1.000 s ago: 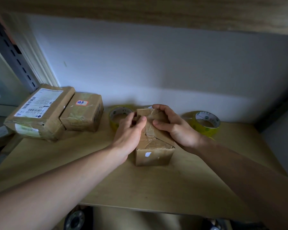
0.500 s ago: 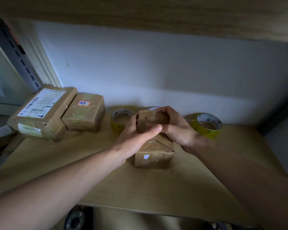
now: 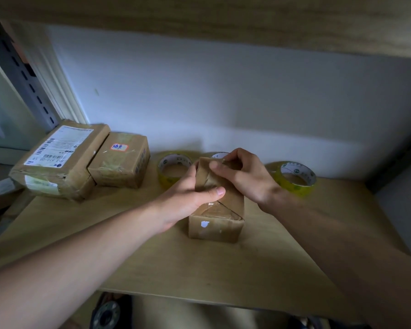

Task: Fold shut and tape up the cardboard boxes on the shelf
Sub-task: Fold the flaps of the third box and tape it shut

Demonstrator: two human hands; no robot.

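A small brown cardboard box (image 3: 215,227) stands in the middle of the wooden shelf (image 3: 199,269), its top flaps raised and folded toward each other. My left hand (image 3: 188,198) grips the flaps from the left, thumb laid across their front. My right hand (image 3: 242,175) pinches the upper edge of the flaps from the right. One yellow tape roll (image 3: 173,168) lies just behind the box on the left. A second tape roll (image 3: 297,178) lies behind my right wrist.
Two closed, taped boxes sit at the back left: a larger one with a shipping label (image 3: 57,162) and a smaller one with an orange sticker (image 3: 121,160). A grey slotted upright (image 3: 24,74) stands at far left. A shelf board overhangs above. The wall is close behind.
Both hands have drawn the flaps up and together; my left thumb now lies across their front, and my right hand has moved to the top edge.
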